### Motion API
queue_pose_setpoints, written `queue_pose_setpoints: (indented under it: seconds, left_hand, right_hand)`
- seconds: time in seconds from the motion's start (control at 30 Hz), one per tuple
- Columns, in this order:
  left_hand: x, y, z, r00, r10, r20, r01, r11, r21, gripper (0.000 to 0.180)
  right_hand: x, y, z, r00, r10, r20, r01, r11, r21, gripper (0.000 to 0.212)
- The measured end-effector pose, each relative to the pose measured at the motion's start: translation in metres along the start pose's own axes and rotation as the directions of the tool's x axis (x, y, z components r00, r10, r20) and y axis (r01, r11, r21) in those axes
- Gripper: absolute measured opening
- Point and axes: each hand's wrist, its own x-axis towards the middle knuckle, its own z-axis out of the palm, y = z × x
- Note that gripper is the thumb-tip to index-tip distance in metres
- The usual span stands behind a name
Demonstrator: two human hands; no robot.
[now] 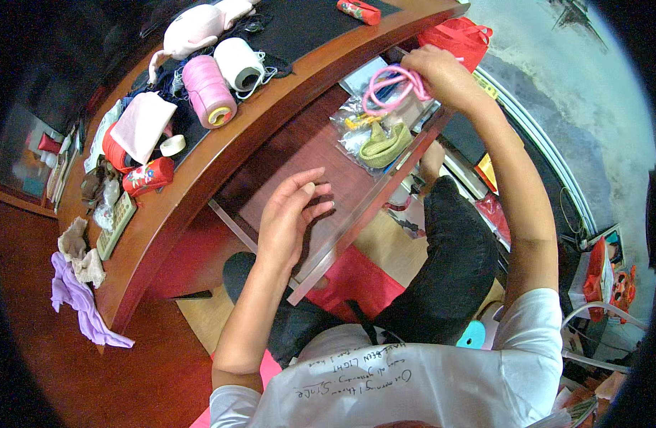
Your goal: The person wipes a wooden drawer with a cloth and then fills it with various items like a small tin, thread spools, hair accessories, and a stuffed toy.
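Observation:
My left hand [289,217] hovers over the near part of an open wooden drawer [281,167], fingers apart and nothing in them. At the drawer's far right end, my right hand [440,75] is closed on a looped pink cord [374,89], which hangs from it above the drawer's contents. Its fingertips are partly hidden. Below the cord lie a clear plastic bag [347,123] with small yellow items and a folded olive-green strap [386,147]. A red bag [465,37] sits just beyond my right hand.
On the curved wooden desk [192,175] stand a pink thread cone [209,93], a white thread cone [238,64], a pink plush toy [191,32], a tape roll [172,145], red pouches and a calculator [117,226]. Purple cloth [85,307] hangs off its left end. My knees are beneath the drawer.

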Motion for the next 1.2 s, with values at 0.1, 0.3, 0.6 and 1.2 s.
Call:
queue_pose_setpoints:
  seconds: [0.1, 0.3, 0.6, 1.2]
  left_hand:
    - [0.003, -0.003, -0.003, 1.0, 0.003, 0.03, -0.003, 1.0, 0.009, 0.032]
    - [0.004, -0.005, -0.008, 0.999, -0.039, 0.016, 0.039, 0.999, 0.001, 0.03]
    - [0.002, -0.004, -0.008, 0.999, -0.05, 0.009, 0.051, 0.999, -0.013, 0.028]
    - [0.003, -0.008, -0.012, 0.997, -0.07, -0.016, 0.07, 0.998, 0.005, 0.028]
  right_hand:
    - [-0.01, 0.022, 0.028, 0.994, 0.012, 0.107, -0.008, 0.999, -0.033, 0.03]
    - [-0.005, 0.021, 0.047, 0.999, 0.04, 0.023, -0.041, 0.997, 0.058, 0.039]
    - [0.011, 0.015, 0.025, 0.982, 0.011, -0.188, 0.036, 0.969, 0.246, 0.033]
    - [0.117, 0.016, 0.032, 0.863, 0.414, -0.289, -0.362, 0.906, 0.217, 0.064]
